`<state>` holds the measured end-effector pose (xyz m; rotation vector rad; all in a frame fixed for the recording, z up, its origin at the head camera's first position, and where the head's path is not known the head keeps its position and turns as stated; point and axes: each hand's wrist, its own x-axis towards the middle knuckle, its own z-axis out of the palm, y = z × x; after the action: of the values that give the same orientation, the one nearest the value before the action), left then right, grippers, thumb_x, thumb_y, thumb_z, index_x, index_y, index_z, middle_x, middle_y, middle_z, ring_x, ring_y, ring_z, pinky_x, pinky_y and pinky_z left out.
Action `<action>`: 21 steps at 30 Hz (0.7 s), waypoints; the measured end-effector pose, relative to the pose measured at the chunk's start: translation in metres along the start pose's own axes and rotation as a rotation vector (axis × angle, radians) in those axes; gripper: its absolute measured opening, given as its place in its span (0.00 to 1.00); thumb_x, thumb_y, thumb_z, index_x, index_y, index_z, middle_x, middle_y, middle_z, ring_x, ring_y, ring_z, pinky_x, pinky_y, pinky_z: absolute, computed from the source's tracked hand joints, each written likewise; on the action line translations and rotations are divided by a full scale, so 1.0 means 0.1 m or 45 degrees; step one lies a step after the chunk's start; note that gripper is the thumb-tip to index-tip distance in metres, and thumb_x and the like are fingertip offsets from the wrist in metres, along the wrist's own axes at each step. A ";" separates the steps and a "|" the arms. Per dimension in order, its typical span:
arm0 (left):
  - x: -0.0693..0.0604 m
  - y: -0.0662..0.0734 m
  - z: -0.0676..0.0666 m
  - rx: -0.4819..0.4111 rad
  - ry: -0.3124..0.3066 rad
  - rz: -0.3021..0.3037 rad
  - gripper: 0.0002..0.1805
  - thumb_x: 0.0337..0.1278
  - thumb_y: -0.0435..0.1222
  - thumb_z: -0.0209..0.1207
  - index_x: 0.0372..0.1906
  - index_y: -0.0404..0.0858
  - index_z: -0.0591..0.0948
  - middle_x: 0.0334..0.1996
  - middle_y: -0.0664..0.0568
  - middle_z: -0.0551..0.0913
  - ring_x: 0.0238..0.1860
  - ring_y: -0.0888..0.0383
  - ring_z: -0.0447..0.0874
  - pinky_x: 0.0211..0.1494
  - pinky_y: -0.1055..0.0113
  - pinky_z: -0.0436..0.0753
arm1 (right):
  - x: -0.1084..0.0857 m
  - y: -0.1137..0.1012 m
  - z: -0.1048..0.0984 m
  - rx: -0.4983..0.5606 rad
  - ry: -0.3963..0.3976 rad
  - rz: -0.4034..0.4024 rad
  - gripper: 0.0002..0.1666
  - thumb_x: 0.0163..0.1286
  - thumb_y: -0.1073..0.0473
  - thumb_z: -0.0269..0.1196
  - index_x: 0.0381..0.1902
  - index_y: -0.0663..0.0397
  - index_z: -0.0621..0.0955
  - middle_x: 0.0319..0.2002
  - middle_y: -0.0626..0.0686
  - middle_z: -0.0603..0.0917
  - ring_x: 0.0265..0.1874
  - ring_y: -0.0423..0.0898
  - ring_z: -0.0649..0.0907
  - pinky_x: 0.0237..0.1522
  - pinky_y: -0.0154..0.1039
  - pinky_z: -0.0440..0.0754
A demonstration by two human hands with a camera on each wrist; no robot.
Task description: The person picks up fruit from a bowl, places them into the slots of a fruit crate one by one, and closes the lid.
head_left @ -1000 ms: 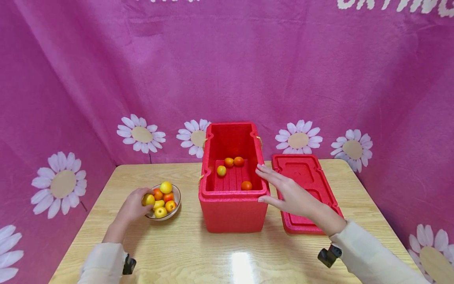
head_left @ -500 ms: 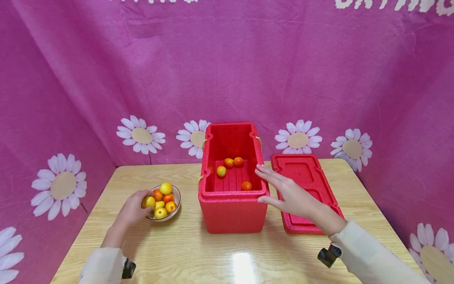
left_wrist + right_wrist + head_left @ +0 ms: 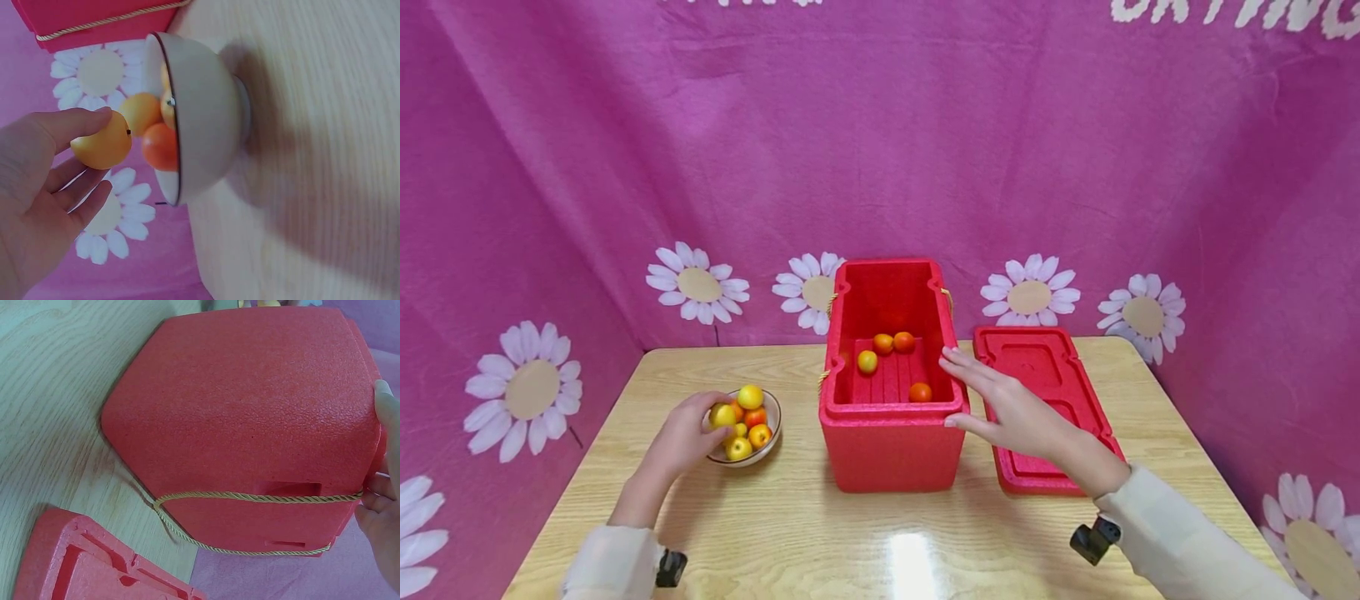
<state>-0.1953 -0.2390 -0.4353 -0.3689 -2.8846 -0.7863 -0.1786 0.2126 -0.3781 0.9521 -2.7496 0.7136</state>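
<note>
My left hand (image 3: 685,437) pinches a small yellow apple (image 3: 103,144) between thumb and fingers, at the left side of the bowl (image 3: 212,119). In the left wrist view the apple is just clear of the bowl's rim. Red, orange and yellow fruits (image 3: 756,417) fill the bowl. My right hand (image 3: 1018,408) rests with extended fingers on the right front corner of a red foam box (image 3: 895,454). Inside the box lie several fruits: a yellow one (image 3: 867,362), an orange-red one (image 3: 921,392) and others by the back wall. In the right wrist view the fingertips are partly hidden behind the box rim.
A red lid (image 3: 1037,367) lies on the wooden table (image 3: 805,533), right of the box. Gold cord (image 3: 250,497) hangs along the box's sides. A magenta cloth (image 3: 880,150) with daisies stands behind and at both sides.
My left hand has taken the yellow apple slightly up and to the right from its place at the bowl's left edge. The right hand has stayed on the box corner.
</note>
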 end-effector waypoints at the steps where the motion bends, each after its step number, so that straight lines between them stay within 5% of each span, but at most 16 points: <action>1: 0.00 0.02 0.00 0.002 0.002 0.009 0.21 0.50 0.28 0.65 0.51 0.30 0.78 0.51 0.33 0.80 0.56 0.36 0.76 0.62 0.41 0.73 | 0.00 0.00 0.00 0.000 0.004 -0.007 0.47 0.59 0.42 0.67 0.72 0.48 0.64 0.74 0.53 0.63 0.72 0.54 0.66 0.61 0.53 0.76; 13: 0.03 0.24 -0.04 -0.012 -0.116 0.052 0.19 0.49 0.31 0.67 0.49 0.32 0.80 0.52 0.33 0.81 0.51 0.39 0.79 0.57 0.43 0.78 | -0.01 0.01 0.01 0.004 0.016 -0.017 0.46 0.59 0.43 0.67 0.72 0.49 0.64 0.73 0.54 0.63 0.72 0.55 0.66 0.62 0.54 0.75; 21: 0.03 0.35 -0.14 -0.091 -0.355 0.083 0.16 0.46 0.31 0.68 0.43 0.31 0.81 0.39 0.44 0.84 0.41 0.50 0.80 0.49 0.54 0.80 | 0.00 0.01 0.01 0.005 0.023 -0.014 0.47 0.59 0.44 0.68 0.72 0.48 0.64 0.73 0.53 0.63 0.72 0.55 0.66 0.61 0.54 0.75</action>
<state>-0.1883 -0.2161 -0.4057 -0.6237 -3.0850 -0.8934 -0.1790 0.2125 -0.3797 0.9558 -2.7266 0.7230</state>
